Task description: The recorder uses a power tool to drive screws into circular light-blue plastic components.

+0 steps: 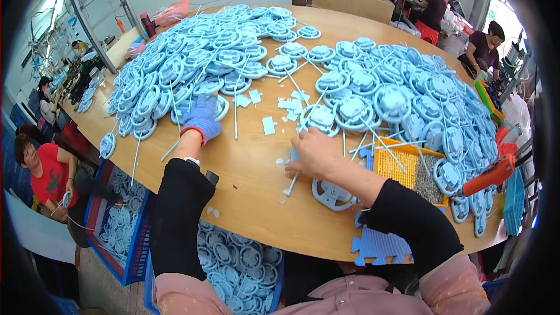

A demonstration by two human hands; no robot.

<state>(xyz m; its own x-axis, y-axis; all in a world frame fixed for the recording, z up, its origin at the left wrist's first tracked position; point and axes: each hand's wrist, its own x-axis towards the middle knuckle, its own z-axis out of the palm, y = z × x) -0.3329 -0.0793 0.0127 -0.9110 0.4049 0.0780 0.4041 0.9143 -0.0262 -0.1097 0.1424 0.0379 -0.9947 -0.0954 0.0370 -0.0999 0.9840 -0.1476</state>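
Plainly, we are working with both hands out over the bench (245, 169). Our left hand (201, 118), in a blue glove with a red cuff, lies palm down at the near edge of the left heap of moulded parts (186, 64), its fingers curled over one of them; whether it truly grips that piece we cannot tell. Our right hand (315, 154) is bare and closed around a small pale blue piece (294, 156), with a thin sprue stick (290, 185) poking out below it toward us.

Just beyond the right hand lie loose square offcuts (274, 114), and a detached ring part (332, 194) sits under the right wrist. Further right of that hand stands a yellow basket (402, 166) with grey scrap in it, touching the right heap of moulded parts (408, 105).

What could go wrong, as we judge it: the left heap is stacked loosely and its long runners cross one another, so pulling one part out could drag its neighbours and slide them toward the bench edge and the blue crate (125, 227) below. The bare right hand works close to snapped plastic, which may leave sharp stubs that nick the fingers. The small offcuts could scatter under a sweeping forearm, and the ring by the wrist could be knocked off the near edge.
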